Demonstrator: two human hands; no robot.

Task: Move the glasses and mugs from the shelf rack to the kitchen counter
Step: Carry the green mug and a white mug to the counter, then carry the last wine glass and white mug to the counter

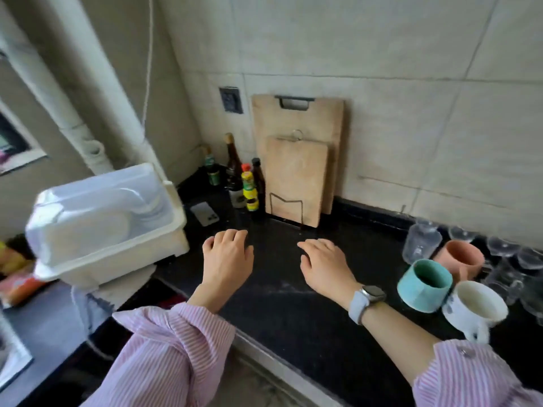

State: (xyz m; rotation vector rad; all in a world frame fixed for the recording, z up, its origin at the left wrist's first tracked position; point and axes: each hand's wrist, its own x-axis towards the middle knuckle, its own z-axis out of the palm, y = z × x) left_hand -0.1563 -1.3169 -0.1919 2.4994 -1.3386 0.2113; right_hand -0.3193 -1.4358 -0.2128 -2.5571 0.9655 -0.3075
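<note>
On the black kitchen counter (pixel 279 289), at the right, stand a teal mug (pixel 423 284), a salmon mug (pixel 462 257) behind it and a white mug (pixel 476 306) nearest me. Several clear glasses (pixel 420 242) cluster behind and to the right of the mugs (pixel 511 268). My left hand (pixel 227 259) and my right hand (pixel 326 265) hover palm down over the middle of the counter, fingers slightly spread, holding nothing. A watch sits on my right wrist. No shelf rack is in view.
A white covered dish rack (pixel 102 224) stands at the left. Sauce bottles (pixel 244 183) and two wooden cutting boards (pixel 296 160) lean in the back corner. A phone (pixel 204 213) lies near the bottles. The counter's front edge (pixel 264 356) runs diagonally below my arms.
</note>
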